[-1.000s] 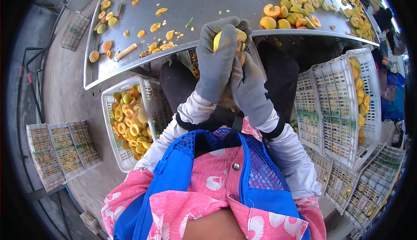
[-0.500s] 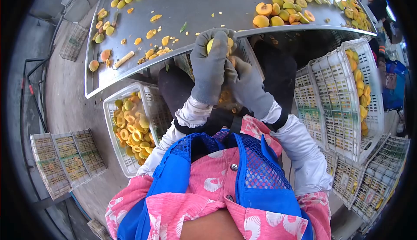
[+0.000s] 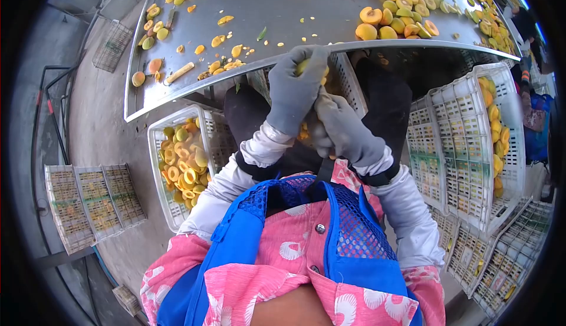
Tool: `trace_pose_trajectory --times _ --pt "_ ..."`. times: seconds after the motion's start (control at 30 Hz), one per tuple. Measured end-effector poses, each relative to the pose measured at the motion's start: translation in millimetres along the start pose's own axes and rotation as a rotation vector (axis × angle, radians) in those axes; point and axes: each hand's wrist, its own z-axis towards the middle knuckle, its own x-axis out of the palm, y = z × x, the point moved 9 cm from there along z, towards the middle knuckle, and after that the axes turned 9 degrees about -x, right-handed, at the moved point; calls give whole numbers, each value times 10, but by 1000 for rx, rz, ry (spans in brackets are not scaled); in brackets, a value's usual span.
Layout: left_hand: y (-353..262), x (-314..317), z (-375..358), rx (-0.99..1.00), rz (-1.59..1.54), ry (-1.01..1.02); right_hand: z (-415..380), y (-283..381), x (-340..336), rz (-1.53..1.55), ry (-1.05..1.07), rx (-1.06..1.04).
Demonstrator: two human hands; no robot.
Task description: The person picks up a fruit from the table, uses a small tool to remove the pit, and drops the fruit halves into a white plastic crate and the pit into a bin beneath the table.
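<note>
My left hand (image 3: 292, 93), in a grey glove, is wrapped around a yellow-green peach (image 3: 302, 66) just off the near edge of the metal table (image 3: 277, 16). Most of that fruit is hidden by the fingers. Below and to the right, my right hand (image 3: 348, 128), also gloved in grey, is closed with its fingers curled close by the left hand. Whatever it grips is hidden. Beneath the hands, between my knees, stands a crate (image 3: 348, 84), partly covered, with some orange fruit showing.
Peach halves (image 3: 407, 7) are heaped at the table's right, and pits and scraps lie at its left beside a wooden-looking stick (image 3: 178, 73). A white crate of peach halves (image 3: 187, 164) stands at my left. Stacked crates (image 3: 460, 143) rise at my right.
The right hand has dropped lower, away from the peach's upper part. My left hand still holds the fruit, now turned more into the palm. The whole view has shifted slightly.
</note>
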Motion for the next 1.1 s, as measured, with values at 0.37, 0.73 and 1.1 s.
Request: trace_pose_trajectory --times 0.37,0.73,1.1 --pt "68 71 53 146 89 -36 -177 -7 80 197 190 194" --pt "129 192 134 81 -79 343 -168 -74 152 385 311 189" --pt "94 231 78 105 151 506 -146 -217 287 662 525 166"
